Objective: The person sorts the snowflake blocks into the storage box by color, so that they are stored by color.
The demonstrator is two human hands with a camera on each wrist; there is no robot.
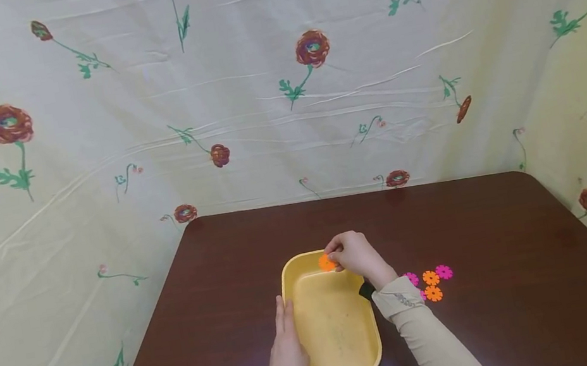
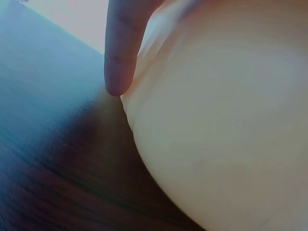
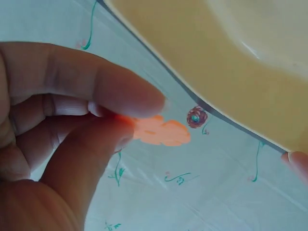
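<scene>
My right hand [image 1: 357, 255] pinches an orange flower-shaped piece [image 1: 326, 262] between thumb and fingertips, over the far end of the yellow tray [image 1: 372, 337]. Only the right wrist view shows the piece [image 3: 161, 131] poking edge-on out of my fingers [image 3: 96, 86]. My left hand [image 1: 286, 354] lies flat, fingers straight, against the tray's left wall. The tray's long axis runs away from me. Right of the tray, more pink and orange pieces [image 1: 431, 283] lie on the tabletop [image 1: 516, 276].

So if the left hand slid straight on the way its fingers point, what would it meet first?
Probably nothing: the left hand lies flat along the yellow tray's left wall, fingers pointing toward the table's far edge, and the dark table ahead looks free, though depth is uncertain.
</scene>
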